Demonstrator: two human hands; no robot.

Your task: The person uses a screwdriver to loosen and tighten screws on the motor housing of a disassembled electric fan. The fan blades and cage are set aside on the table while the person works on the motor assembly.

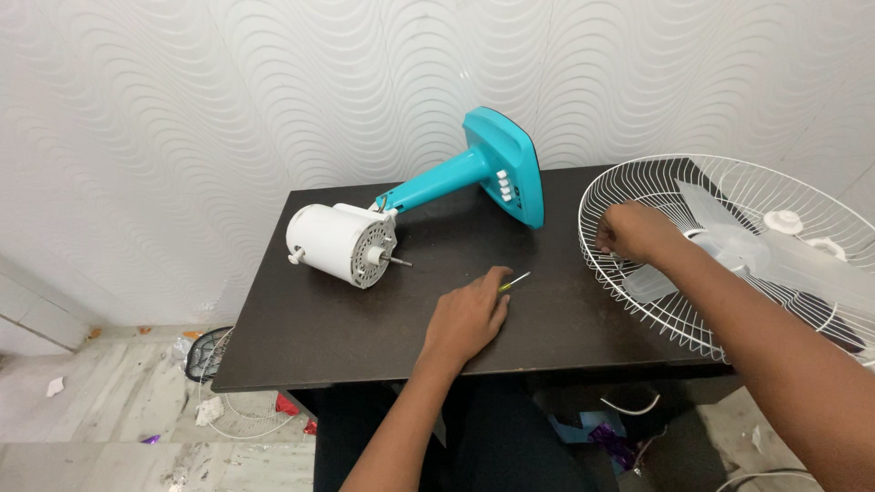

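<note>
Two hands are busy on the dark table (301,337). The left hand (469,314) lies flat over a screwdriver (514,281), fingers curled loosely on it, only the tip showing. The right hand (633,232) pinches the rim of the white wire fan guard (729,246) lying at the table's right edge. Better to steady that guard firmly; it overhangs and could tip.
</note>
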